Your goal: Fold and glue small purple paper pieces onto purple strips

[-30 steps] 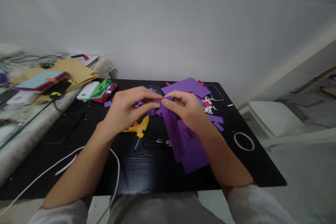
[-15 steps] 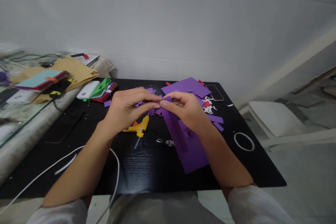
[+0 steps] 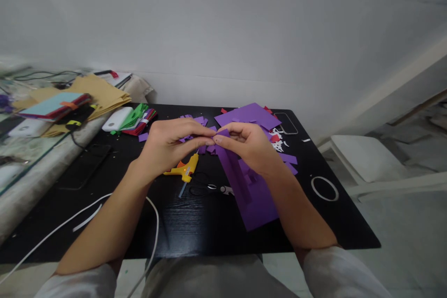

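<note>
A long folded strip of purple paper [image 3: 231,167] slants down toward me from my fingertips. My right hand [image 3: 249,146] pinches its upper end between thumb and fingers. From the other side, my left hand [image 3: 169,142] is closed in a pinch at the same end, fingertips meeting the right thumb; any small piece between them is hidden. Beneath the hands lies a larger purple sheet [image 3: 260,212], partly covered by the strip and right forearm. A yellow glue gun [image 3: 187,169] rests below my left hand, and black-handled scissors [image 3: 213,189] lie beside it.
Purple offcuts [image 3: 199,121] and white scraps [image 3: 277,145] are scattered behind my hands, near another purple sheet [image 3: 249,115]. A white cable [image 3: 156,216] crosses the front left. A roll of tape or ring [image 3: 324,188] lies right. Bundled coloured sheets [image 3: 139,120] sit left.
Both hands keep their pinch, shifting very slightly. The lower part of the purple strip has swung a little to the right.
</note>
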Tool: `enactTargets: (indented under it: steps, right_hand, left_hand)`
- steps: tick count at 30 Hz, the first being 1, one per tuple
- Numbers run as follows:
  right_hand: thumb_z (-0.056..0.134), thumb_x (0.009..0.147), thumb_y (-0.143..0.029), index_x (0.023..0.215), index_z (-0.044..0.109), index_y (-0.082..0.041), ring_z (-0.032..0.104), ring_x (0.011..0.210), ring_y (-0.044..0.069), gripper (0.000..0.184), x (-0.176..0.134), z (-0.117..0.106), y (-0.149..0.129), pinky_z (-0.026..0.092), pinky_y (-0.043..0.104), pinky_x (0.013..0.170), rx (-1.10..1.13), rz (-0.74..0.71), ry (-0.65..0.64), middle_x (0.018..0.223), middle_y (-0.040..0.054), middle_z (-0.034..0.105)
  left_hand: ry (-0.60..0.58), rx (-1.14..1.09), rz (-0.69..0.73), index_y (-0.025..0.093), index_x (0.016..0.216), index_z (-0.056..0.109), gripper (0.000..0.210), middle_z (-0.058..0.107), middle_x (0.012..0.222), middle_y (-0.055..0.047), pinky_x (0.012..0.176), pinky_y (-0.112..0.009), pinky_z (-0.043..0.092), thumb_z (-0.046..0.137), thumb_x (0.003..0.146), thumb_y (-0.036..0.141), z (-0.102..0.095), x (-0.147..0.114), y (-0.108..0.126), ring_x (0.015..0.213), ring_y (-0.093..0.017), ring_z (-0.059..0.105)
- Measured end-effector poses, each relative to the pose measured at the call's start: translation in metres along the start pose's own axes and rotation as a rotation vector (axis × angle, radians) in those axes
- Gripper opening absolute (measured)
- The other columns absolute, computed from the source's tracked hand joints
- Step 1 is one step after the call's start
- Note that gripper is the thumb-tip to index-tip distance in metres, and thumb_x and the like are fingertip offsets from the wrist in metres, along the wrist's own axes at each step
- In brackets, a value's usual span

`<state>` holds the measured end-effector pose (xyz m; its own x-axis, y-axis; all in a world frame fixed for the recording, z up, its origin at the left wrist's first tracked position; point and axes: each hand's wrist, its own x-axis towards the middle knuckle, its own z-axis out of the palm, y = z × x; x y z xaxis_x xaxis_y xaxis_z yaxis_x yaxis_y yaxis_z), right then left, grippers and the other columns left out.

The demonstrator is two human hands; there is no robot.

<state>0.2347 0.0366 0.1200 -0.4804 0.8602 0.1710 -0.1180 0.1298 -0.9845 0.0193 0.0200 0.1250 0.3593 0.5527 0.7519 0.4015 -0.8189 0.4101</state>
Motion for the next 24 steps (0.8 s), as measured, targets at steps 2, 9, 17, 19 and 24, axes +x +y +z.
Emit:
enactTargets:
  steps: [2,9,17,19,24]
  right_hand:
    - [0.089,0.079,-0.039,0.090,0.079,-0.020,0.075,0.085,0.016,0.024,0.0000,-0.0002,-0.0005,0.061,0.032,0.086,0.012,0.010,-0.008,0.088,0.0006,0.080]
    - [0.090,0.077,-0.040,0.090,0.079,-0.020,0.075,0.086,0.016,0.027,-0.0008,-0.0010,-0.0024,0.061,0.032,0.086,0.019,0.041,-0.023,0.088,0.0008,0.080]
    - [0.089,0.078,-0.042,0.090,0.078,-0.021,0.075,0.085,0.017,0.026,-0.0019,0.0002,-0.0050,0.061,0.032,0.081,-0.003,0.049,-0.012,0.089,0.0010,0.080]
    - [0.089,0.077,-0.042,0.090,0.078,-0.021,0.075,0.085,0.017,0.027,-0.0021,0.0000,-0.0057,0.061,0.032,0.080,-0.011,0.052,-0.006,0.089,0.0014,0.080]
    - [0.090,0.077,-0.039,0.089,0.079,-0.021,0.074,0.083,0.016,0.025,-0.0016,-0.0014,-0.0055,0.061,0.030,0.079,0.012,0.051,-0.003,0.086,0.0005,0.079]
  left_hand:
    - [0.000,-0.001,0.004,0.023,0.102,0.083,0.013,0.085,0.091,-0.002,0.078,-0.025,0.062,0.083,0.090,0.024,-0.0001,-0.0005,-0.0006,0.081,-0.015,0.078]
    - [0.007,-0.005,0.029,0.024,0.101,0.083,0.011,0.085,0.092,-0.002,0.077,-0.025,0.062,0.083,0.089,0.026,-0.0001,-0.0005,-0.0009,0.081,-0.015,0.079]
    - [-0.002,0.003,-0.011,0.026,0.101,0.084,0.010,0.085,0.093,-0.002,0.078,-0.028,0.064,0.082,0.091,0.029,-0.0014,-0.0003,0.0023,0.082,-0.017,0.079]
    - [-0.008,0.006,-0.019,0.026,0.101,0.084,0.011,0.085,0.092,-0.002,0.079,-0.029,0.064,0.081,0.092,0.031,-0.0021,0.0000,0.0026,0.081,-0.017,0.079]
    - [-0.027,-0.010,0.000,0.025,0.104,0.083,0.013,0.085,0.093,-0.003,0.079,-0.028,0.063,0.081,0.092,0.030,-0.0026,0.0004,0.0020,0.082,-0.016,0.079]
